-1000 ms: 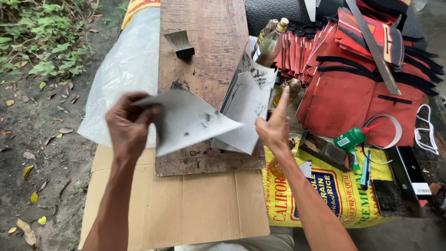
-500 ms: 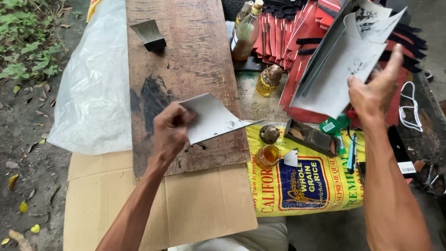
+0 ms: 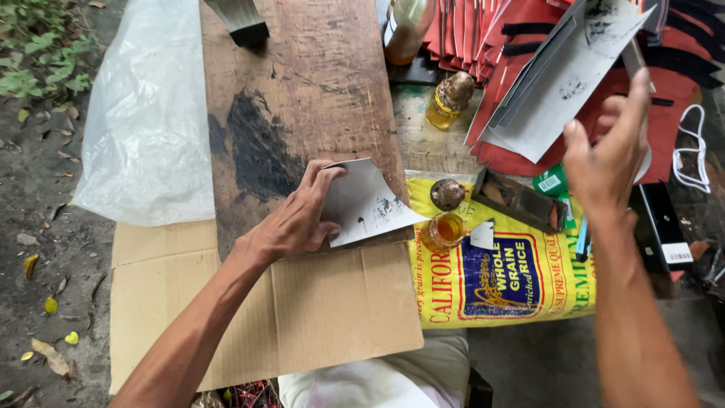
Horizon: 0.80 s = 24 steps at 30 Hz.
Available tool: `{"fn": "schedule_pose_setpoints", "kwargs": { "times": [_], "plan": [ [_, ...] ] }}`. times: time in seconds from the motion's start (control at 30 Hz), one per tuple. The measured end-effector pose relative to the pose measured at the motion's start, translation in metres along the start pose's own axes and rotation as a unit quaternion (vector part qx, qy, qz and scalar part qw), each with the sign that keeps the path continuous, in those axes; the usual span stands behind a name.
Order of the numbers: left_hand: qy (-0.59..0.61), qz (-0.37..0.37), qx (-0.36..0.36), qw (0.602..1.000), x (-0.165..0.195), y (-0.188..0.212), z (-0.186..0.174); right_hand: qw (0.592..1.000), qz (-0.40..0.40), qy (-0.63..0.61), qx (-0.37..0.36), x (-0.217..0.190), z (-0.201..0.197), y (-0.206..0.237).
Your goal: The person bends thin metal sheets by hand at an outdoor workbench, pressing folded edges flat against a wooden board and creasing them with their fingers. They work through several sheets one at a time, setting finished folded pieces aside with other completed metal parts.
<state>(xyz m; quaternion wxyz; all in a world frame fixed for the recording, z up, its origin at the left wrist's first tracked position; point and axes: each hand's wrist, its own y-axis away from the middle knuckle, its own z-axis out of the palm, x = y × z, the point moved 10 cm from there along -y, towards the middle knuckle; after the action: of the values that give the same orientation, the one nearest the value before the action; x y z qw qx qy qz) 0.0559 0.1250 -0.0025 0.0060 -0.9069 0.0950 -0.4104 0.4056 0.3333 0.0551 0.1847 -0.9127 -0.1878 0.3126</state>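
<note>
My left hand (image 3: 294, 219) presses a small grey sheet (image 3: 366, 204) flat on the near end of a worn wooden board (image 3: 302, 91), with its fingers gripping the sheet's left edge. The sheet's right corner hangs over the board's edge. My right hand (image 3: 604, 159) hovers at the right with its fingers apart and nothing in it. Just beyond it, a larger grey sheet (image 3: 566, 83) with dark smudges lies on a stack of red pieces with black strips (image 3: 680, 98).
A jar of amber liquid (image 3: 443, 230) and a small bottle (image 3: 445, 102) stand beside the board. Below them are a yellow printed sack (image 3: 513, 287) and flat cardboard (image 3: 302, 317). A clear plastic sheet (image 3: 151, 113) lies left, and a dark block tool (image 3: 517, 198) lies right.
My left hand has lowered its grey sheet onto the board. My right hand carried the larger sheet right, laid it on the red stack and let go.
</note>
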Motion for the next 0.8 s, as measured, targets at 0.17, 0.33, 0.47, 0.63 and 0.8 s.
{"fn": "schedule_pose_setpoints", "kwargs": {
  "times": [0.17,0.33,0.47,0.63,0.8],
  "plan": [
    [-0.01,-0.027,-0.073,0.997,-0.008,0.0,0.016,0.988,-0.103,-0.104,-0.055,-0.153,0.021,0.141],
    [-0.024,0.014,-0.061,0.998,-0.004,0.003,0.011,0.976,-0.075,-0.142,-0.148,-0.208,0.103,0.203],
    [-0.003,0.01,-0.046,0.999,-0.011,0.008,0.012,0.979,-0.122,-0.114,-0.117,-0.211,0.111,0.224],
    [-0.073,-0.023,0.027,0.997,-0.019,-0.004,0.031,0.974,-0.13,-0.128,-0.133,-0.197,0.11,0.233],
    [-0.102,-0.002,0.007,0.995,-0.018,-0.002,0.04,0.97,-0.078,-0.18,-0.145,-0.181,0.114,0.223]
  ]
}}
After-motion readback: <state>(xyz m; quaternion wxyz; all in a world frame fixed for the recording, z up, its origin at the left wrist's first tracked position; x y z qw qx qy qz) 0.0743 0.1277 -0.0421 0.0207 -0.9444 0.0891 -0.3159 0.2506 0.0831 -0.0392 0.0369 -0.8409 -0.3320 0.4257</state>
